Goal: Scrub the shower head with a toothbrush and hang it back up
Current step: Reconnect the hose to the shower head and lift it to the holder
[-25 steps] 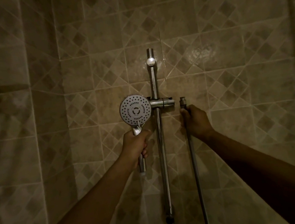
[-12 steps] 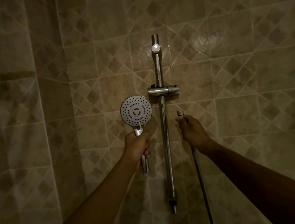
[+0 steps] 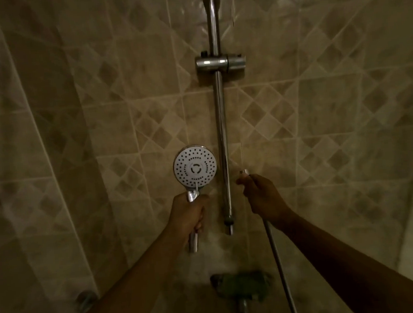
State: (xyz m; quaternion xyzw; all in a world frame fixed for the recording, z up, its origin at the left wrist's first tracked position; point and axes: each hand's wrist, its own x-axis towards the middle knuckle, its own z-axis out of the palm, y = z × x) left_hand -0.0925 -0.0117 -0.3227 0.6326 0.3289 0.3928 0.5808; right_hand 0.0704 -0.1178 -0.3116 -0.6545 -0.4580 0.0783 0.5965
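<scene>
Beige patterned tile wall (image 3: pixel 320 112) fills view, dim light. Chrome rail (image 3: pixel 221 135) runs upright, bracket (image 3: pixel 220 62) on it carrying nothing. Shower head (image 3: pixel 195 167) left of rail, well below bracket, face toward camera. Left hand (image 3: pixel 188 215) fisted around its handle. Right hand (image 3: pixel 261 196) closed around hose (image 3: pixel 279 261) near loose end; hose hangs down

Beige wall tiles (image 3: pixel 320 112) carry darker brown diamond patterns. The shower head (image 3: pixel 195 167) has a pale grey face dotted with dark holes; the rail (image 3: pixel 221 130) is shiny chrome.
</scene>
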